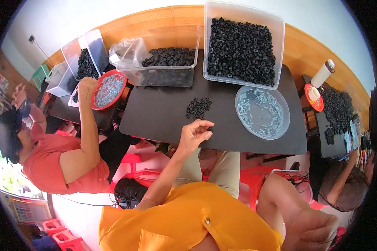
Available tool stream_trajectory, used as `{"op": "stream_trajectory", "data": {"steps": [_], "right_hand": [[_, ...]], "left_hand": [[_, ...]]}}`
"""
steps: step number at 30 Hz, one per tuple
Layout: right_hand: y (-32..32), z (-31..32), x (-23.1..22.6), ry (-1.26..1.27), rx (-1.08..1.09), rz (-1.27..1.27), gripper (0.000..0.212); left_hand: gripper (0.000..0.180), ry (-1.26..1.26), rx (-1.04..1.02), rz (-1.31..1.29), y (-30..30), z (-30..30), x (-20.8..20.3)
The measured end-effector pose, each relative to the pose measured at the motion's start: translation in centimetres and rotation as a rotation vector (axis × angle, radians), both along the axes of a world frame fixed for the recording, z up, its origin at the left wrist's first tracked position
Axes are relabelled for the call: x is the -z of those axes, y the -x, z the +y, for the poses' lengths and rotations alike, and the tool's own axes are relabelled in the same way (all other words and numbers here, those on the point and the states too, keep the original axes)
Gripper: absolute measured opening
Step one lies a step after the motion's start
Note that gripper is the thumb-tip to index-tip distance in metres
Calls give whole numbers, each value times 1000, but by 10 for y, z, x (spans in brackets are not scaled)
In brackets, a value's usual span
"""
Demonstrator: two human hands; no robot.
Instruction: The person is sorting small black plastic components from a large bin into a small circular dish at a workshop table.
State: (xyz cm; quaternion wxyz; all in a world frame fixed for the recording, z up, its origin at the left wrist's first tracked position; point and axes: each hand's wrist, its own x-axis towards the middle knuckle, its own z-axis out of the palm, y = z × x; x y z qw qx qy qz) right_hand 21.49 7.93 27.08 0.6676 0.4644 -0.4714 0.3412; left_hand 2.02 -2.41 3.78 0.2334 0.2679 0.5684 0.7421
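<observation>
Over the table's front edge, my left hand (193,137) is closed, thumb and forefinger pinching a small black part (210,129). Just beyond it, a small heap of black ring-shaped parts (197,108) lies on the dark table (159,106). To the right, a round clear plastic tray (262,119) holds many tiny pale bluish pieces, too small to name. My bent right arm is at the lower right; what seems to be my right hand (319,229) is low beside my body, away from the table, its fingers not distinguishable.
A large clear bin (280,46) of black rings stands at the back, beside another clear bin (155,78) with black parts. At left, a person in red (67,163) reaches by a red tray (122,94). Another person (343,186) sits at right near a black heap (337,108).
</observation>
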Motion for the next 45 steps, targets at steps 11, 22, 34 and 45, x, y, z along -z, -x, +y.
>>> {"op": "stream_trajectory", "data": {"steps": [11,22,34,45], "right_hand": [[-2,13,-8,-175,57,-23,33],[60,148,158,419,1064,-1386,14],[94,194,239,-128,1257,-1645,8],[91,67,199,197,520,-1703,9]], "left_hand": [[21,7,39,-11,-8,5,6],[23,-21,17,-143,-6,-3,14],[18,-195,158,-414,-4,2,18],[12,-259,156,-561,-2,9,32]]}}
